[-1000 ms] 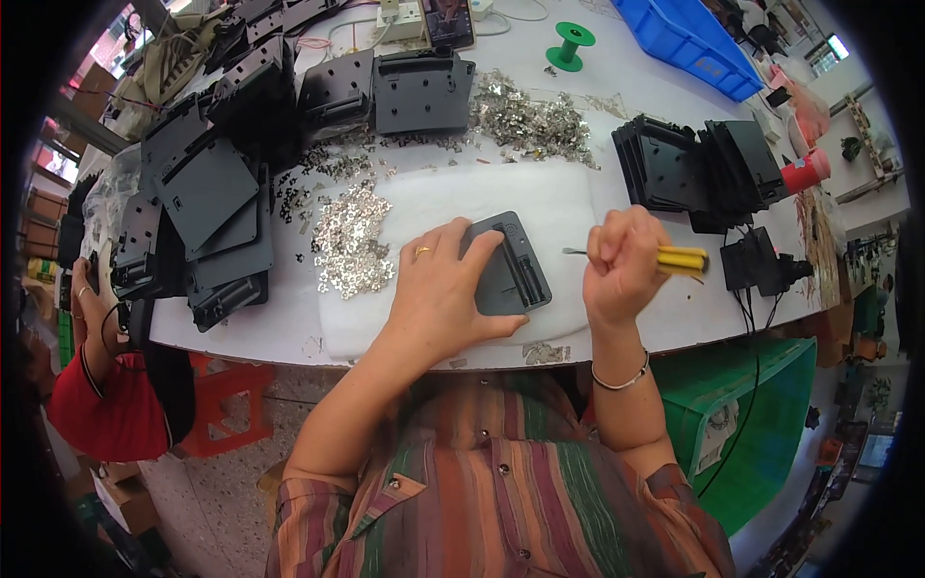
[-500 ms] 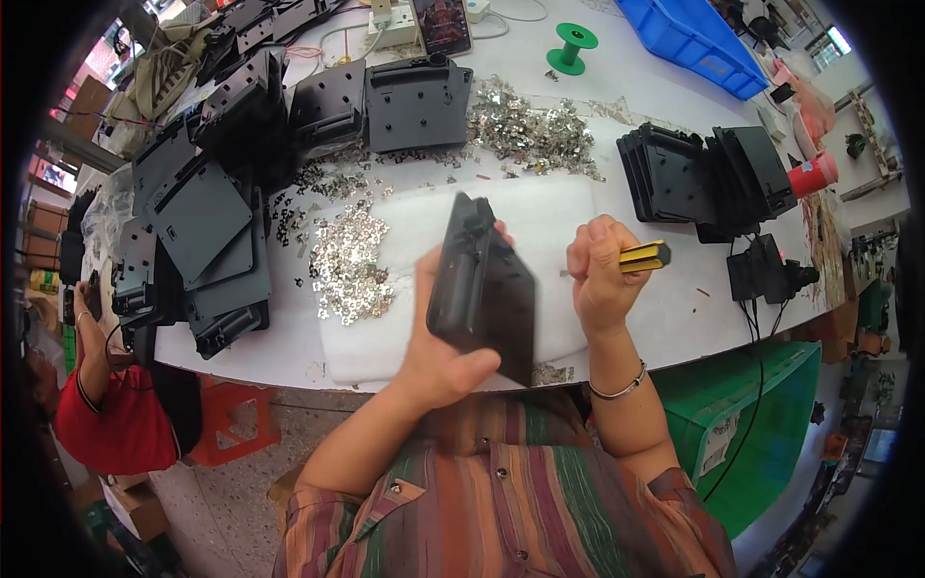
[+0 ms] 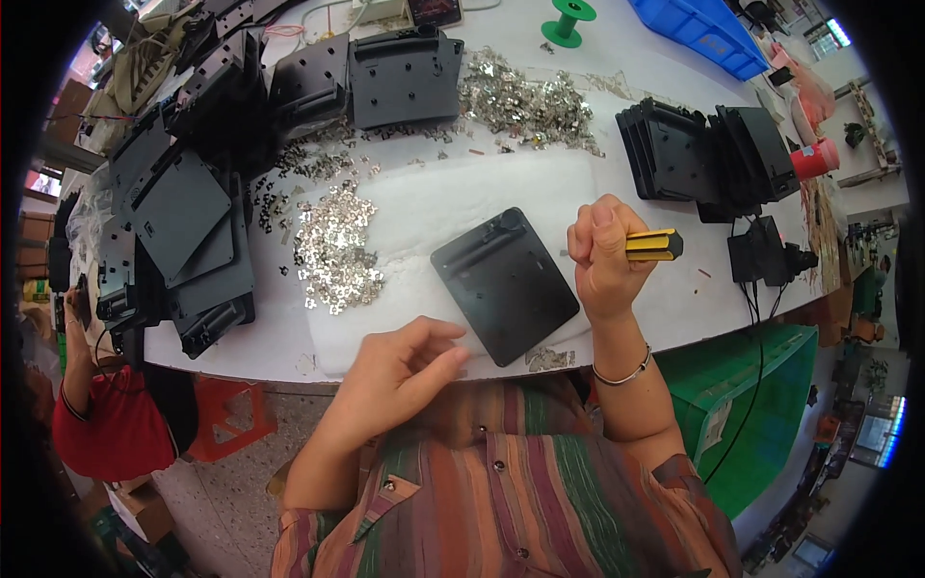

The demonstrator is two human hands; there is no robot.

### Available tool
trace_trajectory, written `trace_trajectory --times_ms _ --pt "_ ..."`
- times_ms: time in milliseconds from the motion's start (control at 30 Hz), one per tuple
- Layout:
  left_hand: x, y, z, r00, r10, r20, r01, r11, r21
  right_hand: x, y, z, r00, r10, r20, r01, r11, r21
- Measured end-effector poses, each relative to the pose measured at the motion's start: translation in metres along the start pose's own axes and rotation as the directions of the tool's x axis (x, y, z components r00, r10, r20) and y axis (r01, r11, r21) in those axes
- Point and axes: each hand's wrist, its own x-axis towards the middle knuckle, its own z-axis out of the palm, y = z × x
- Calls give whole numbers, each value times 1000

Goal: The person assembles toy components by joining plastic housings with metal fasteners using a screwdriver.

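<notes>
- The black panel (image 3: 506,289) lies on the white pad (image 3: 482,183), toward the pad's near right corner, smooth face up; its nearest corner points at the table's (image 3: 665,318) near edge.
- The left hand (image 3: 405,376) is free, fingers loosely curled and thumb apart. It hovers over the pad's near edge, just beside the panel; no contact shows.
- The right hand (image 3: 609,255) is clenched around a yellow-and-black tool (image 3: 653,245), the handle jutting out past the fist over the pad's right edge. The tool's tip is hidden, so I cannot tell where it points.
- For a sound hold, the left fingers would best take the panel by its sides, thumb opposite — a push on one side alone could slide or spin it on the soft pad.
- Keeping the panel wholly on the pad, a little back from the near edge, should guard its corners and finish.
- The tip is best kept clear of the smooth face and the left fingers while the fist stays closed.
- The silver clips (image 3: 337,246) lie by the pad's left edge — any caught beneath the panel could scratch or tilt it.
</notes>
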Motion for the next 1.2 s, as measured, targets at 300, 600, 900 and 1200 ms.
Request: trace_trajectory --times_ms 300,600,900,1200 --pt "41 -10 33 588 793 159 -508 210 836 3 -21 -24 996 -53 73 50 998 31" --pt "54 -23 47 719 683 125 -370 224 902 -30 -30 -10 913 221 342 250 360 -899" --pt "55 -24 47 717 687 119 -368 228 901 -34 -21 2 927 245 284 219 261 -940" --pt "57 -25 47 721 684 108 -358 234 904 -24 -22 7 928 331 171 61 317 -946"
